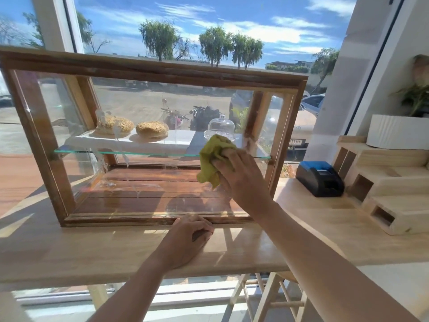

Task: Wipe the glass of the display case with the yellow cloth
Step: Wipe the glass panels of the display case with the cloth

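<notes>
Wood-framed display case [148, 73]: stands on a pale wooden counter [69, 249] in front of a large window; all places below are given relative to this case.
Front glass [130, 173]: fills the frame's front opening; streaks and smears show on its left and centre parts.
Yellow cloth [212, 159]: bunched against the front glass, right of centre, about level with the inner glass shelf [125, 152].
Right hand [239, 173]: raised to the front glass, fingers curled round the cloth and pressing it to the pane; forearm runs down toward the lower right.
Left hand [189, 238]: rests on the counter just in front of the case's bottom rail, right of centre; fingers loosely curled, a small dark shape showing between them, but whether it is a thing held or only shadow cannot be told.
Interior: dark plank floor at the bottom; one glass shelf spans the case at mid height.
Behind the case, seen through it: two round seeded loaves [152, 129] on a white ledge, and a small glass dome [221, 126] to their right.
Right of the case: a black and blue receipt printer [320, 178] on the counter, near the case's right side.
Further right: stepped pale wooden blocks [383, 189], carrying a white planter [397, 131] with a green plant [415, 98].
Below the counter, under the case's right end: pale wooden stool legs [274, 298].
</notes>
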